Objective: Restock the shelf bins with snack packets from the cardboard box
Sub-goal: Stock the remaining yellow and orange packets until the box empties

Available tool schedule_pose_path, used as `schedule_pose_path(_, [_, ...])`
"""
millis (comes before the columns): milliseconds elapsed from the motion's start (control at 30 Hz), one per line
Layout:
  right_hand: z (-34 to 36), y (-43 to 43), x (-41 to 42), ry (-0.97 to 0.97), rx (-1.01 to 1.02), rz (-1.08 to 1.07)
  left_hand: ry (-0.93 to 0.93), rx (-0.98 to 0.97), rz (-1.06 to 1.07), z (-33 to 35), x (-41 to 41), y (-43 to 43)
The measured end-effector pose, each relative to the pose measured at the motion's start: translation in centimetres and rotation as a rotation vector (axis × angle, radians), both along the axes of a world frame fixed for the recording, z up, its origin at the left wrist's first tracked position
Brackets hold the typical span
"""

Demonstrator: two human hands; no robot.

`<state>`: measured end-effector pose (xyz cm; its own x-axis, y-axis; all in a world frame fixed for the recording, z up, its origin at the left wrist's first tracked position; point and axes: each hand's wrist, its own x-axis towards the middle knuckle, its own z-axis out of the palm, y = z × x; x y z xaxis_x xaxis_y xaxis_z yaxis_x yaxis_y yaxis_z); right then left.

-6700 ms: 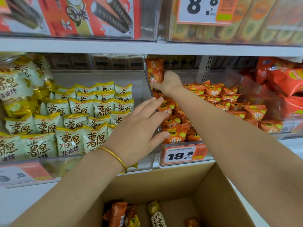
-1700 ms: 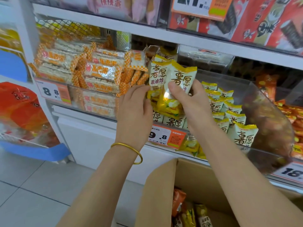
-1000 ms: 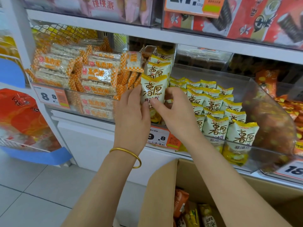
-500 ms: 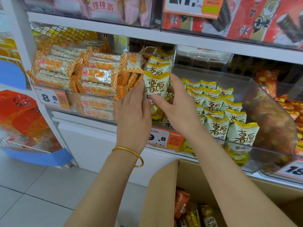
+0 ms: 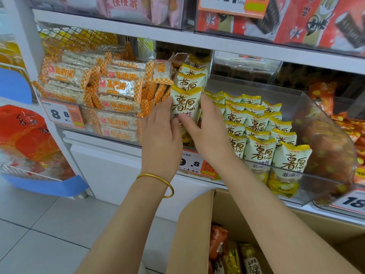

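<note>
Between the straight fingers of your left hand and right hand the yellow packet looks light, puffy and crushable, so press only its side edges

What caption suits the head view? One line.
Left hand and right hand press a snack packet upright in the clear bin.
</note>
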<state>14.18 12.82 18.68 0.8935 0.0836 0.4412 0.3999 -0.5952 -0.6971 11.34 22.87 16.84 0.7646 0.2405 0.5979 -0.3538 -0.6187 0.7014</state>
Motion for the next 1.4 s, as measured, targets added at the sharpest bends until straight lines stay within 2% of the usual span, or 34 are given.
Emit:
schedule_pose_path(100, [-0.1,-0.1,0.0,0.028,-0.020,-0.006,-0.013,-0.032,-0.018,-0.1,0.0,-0.1])
schedule_pose_path(267, [-0.1,-0.5,-0.6,0.026,0.083,0.024,-0.046,-0.026,-0.012,-0.3,-0.3,0.2])
schedule_pose_path(367, [0.1,-0.8,-1.3,0.004,0.053,0.013,-0.050,-0.017,-0.010,-0.5,-0.4,0.4])
schedule_pose_path(733, [0.4,-3.0,-4.2,-0.008,0.061,-0.029,-0.202,0.175,0.120,-0.4,-4.0,-0.7])
schedule_pose_path(967, [0.4,-5.7,-7.1,-0.007,0.061,0.016,-0.125,0.308,0.041,-2.3,-8.1,-3.3])
schedule_pose_path(1067, [0.6,-5.9,-7.3,-0.016,0.008,0.038,-0.099,0.368,0.085,-2.5,-8.1,-3.5])
schedule_pose_path(1233, [1.6,-3.5,-5.0,0.038,-0.036,0.115,-0.064,0.339,0.183,-2.4,-5.8,-2.1])
schedule_pose_path(1400, [0.7,-0.8,-3.2,-0.054,-0.069,0.069,-0.031,0.288,0.150,-2.4,-4.2,-1.5])
